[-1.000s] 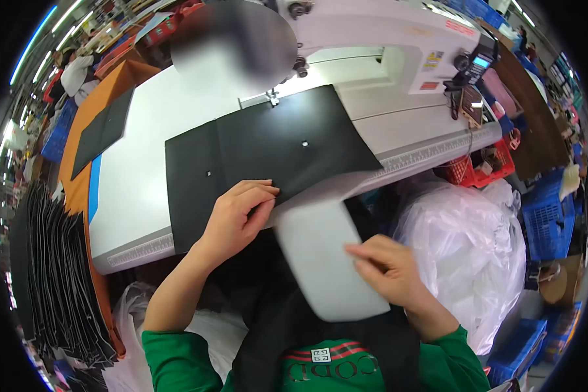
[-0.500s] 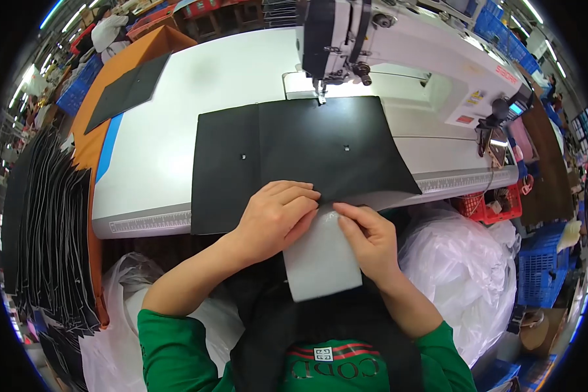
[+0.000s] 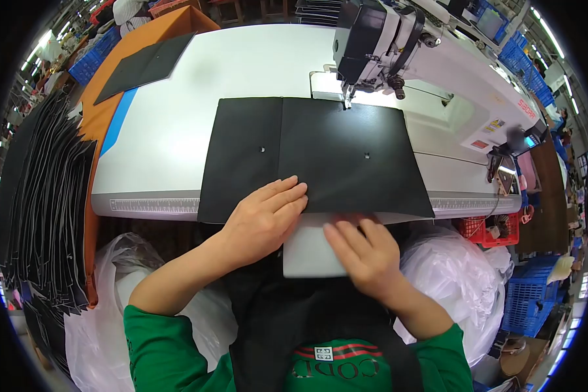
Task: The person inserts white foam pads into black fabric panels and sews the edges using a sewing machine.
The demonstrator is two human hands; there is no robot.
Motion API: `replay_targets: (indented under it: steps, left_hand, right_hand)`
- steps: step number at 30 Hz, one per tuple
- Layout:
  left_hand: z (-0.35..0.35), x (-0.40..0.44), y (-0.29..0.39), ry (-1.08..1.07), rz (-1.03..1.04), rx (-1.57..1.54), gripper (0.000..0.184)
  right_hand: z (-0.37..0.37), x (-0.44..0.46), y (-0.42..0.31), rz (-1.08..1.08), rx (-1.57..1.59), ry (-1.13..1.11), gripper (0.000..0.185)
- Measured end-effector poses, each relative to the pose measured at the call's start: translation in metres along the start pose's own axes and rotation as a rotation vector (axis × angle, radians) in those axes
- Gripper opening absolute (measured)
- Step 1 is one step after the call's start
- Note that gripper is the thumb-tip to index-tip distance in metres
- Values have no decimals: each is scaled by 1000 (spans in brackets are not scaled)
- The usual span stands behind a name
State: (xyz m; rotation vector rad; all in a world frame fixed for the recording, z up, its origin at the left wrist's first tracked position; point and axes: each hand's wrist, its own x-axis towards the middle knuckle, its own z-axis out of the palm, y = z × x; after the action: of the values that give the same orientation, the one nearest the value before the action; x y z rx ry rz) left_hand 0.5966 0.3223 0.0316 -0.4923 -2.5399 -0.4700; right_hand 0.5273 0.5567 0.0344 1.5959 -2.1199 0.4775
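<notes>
A black panel (image 3: 333, 157) with two small holes lies on the sewing machine bed, its far edge at the presser foot (image 3: 347, 101). My left hand (image 3: 261, 212) rests flat on the panel's near edge, fingers stretched out. Partly tucked beneath that edge is a white rectangular sheet (image 3: 310, 251), which hangs toward my lap. On the sheet's right side lies my right hand (image 3: 369, 255), fingers extended and slightly blurred; some fingertips reach the panel's lifted edge. How far the sheet extends under the panel is hidden.
The sewing machine head (image 3: 379, 52) stands over the panel's far side. Stacked black pieces (image 3: 42, 202) hang at the left, and another black panel (image 3: 147, 68) lies at the back left. Plastic bags (image 3: 447, 281) flank my lap; a red basket (image 3: 500, 232) is at right.
The white sheet has moved forward, farther under the black panel. My right hand has gone from pinching the sheet's edge to lying on it with stretched fingers. My left hand has flattened out.
</notes>
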Motion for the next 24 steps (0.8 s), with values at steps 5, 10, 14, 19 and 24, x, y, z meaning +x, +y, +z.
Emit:
replay_targets:
  steps: [5,10,14,19,24]
  left_hand:
    - [-3,0,0,-1,-34,-67,32]
    - [-4,2,0,33,-43,-90,31]
    - [-2,2,1,59,-41,-74,31]
    - [-2,-6,-2,35,-58,-82,28]
    - [-31,-29,-7,-33,-128,-303,23]
  right_hand:
    - [-1,19,6,281,94,-427,33]
    - [33,27,30,153,-70,-272,24]
    - [56,49,39,290,-136,-69,30]
    - [61,28,42,202,3,-50,34]
    - [55,-19,44,404,171,-110,34]
